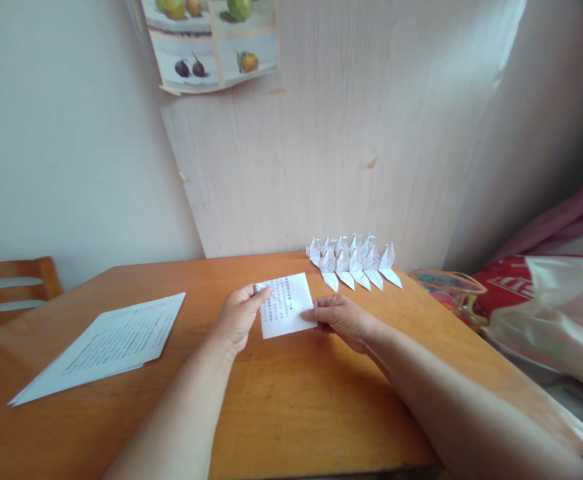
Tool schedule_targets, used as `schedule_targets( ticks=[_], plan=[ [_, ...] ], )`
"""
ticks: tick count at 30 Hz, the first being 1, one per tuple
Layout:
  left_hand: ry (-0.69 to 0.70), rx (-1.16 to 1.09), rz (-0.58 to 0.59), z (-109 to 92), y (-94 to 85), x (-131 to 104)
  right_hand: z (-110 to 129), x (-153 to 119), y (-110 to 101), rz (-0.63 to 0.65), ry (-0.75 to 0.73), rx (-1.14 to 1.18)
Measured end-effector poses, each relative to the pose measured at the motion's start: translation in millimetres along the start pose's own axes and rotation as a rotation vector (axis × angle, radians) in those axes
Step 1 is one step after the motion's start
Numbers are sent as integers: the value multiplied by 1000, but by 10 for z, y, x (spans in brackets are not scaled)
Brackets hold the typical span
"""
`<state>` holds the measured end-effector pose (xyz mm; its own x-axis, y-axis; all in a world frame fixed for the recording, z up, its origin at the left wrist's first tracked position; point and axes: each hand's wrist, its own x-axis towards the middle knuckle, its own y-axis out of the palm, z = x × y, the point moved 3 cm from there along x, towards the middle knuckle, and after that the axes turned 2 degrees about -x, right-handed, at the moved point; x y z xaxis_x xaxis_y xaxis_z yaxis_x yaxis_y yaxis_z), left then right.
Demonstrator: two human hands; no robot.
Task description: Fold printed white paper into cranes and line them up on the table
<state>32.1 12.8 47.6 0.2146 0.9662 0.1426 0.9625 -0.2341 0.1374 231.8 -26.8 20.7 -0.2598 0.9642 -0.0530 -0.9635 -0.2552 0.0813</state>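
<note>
A small, roughly square sheet of printed paper (294,303) is held up between both hands over the table. My left hand (239,317) pinches its left edge, thumb on top and fingers hidden behind. At the lower right edge, my right hand (341,320) grips the sheet between thumb and bent fingers. Rows of dark printed characters cover part of its face. Just beyond the right hand stand several folded white paper figures (356,263) with upright points, grouped in rows.
Larger printed sheets (116,340) lie stacked on the left of the wooden table (271,413). A wooden chair (16,287) stands beyond the left edge. Plastic bags (566,307) crowd the right side. Behind the table rises a pale panel (331,153) with a fruit picture (216,50).
</note>
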Motion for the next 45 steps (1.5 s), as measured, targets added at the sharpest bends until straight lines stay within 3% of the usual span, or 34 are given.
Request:
schedule_targets(
  ticks=[8, 11, 13, 16, 20, 25, 27, 30, 36, 45],
  plan=[
    [12, -6, -126, 7, -99, 34, 70, -20, -71, -83, -41, -97],
    [4, -34, -173, 25, -146, 57, 75, -8, -116, -192, -103, -176],
    [-8, -57, -194, 41, -177, 71, 97, -16, -141, -319, -207, -322],
    [-30, -83, -186, 80, -205, 89, 171, -77, -91, -428, -489, -661],
    [-48, -94, -162, 151, -210, 100, 228, -167, 69, -325, -796, -1011],
    [-81, -56, -168, 180, -170, 89, 249, -190, 103, -270, -892, -1077],
    [-64, -32, -167, 164, -161, 90, 241, -175, 74, -280, -857, -1039],
    [-44, 19, -189, 141, -179, 97, 197, -116, 0, -322, -688, -881],
    [-81, 56, -286, 114, -206, 95, 130, -13, -89, -277, -336, -250],
    [-10, -54, 74, 78, -20, 35, 95, -13, -142, -247, -210, -83]
  ],
)
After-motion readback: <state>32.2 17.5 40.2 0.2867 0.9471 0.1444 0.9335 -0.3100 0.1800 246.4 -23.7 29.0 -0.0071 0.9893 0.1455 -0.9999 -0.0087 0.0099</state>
